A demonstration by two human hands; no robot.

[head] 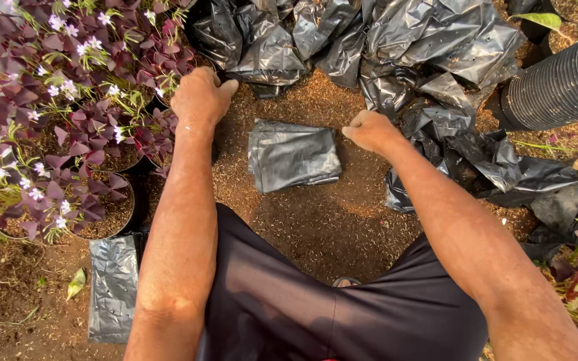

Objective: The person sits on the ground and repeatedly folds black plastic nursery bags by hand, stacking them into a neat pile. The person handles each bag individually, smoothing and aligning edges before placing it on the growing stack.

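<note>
Head view, places told from the folded black plastic bag (294, 155):
Bag: lies flat on the husk-strewn soil (322, 227), between both hands, touching neither.
Left hand (200, 98): up-left of the bag, fingers curled down over the soil by the purple-leaved potted plants (68, 120); holding nothing visible.
Right hand (369, 129): just right of the bag, closed in a loose fist; whether it holds anything, cannot tell.
Beyond the bag: heap of crumpled black plastic bags (382, 47).
Far right: stack of black nursery pots (560, 87) lying on its side.

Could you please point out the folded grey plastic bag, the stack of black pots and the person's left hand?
folded grey plastic bag (294, 155), head view, its middle.
stack of black pots (556, 90), head view, ribbed side.
left hand (200, 99), head view, its back.
</note>
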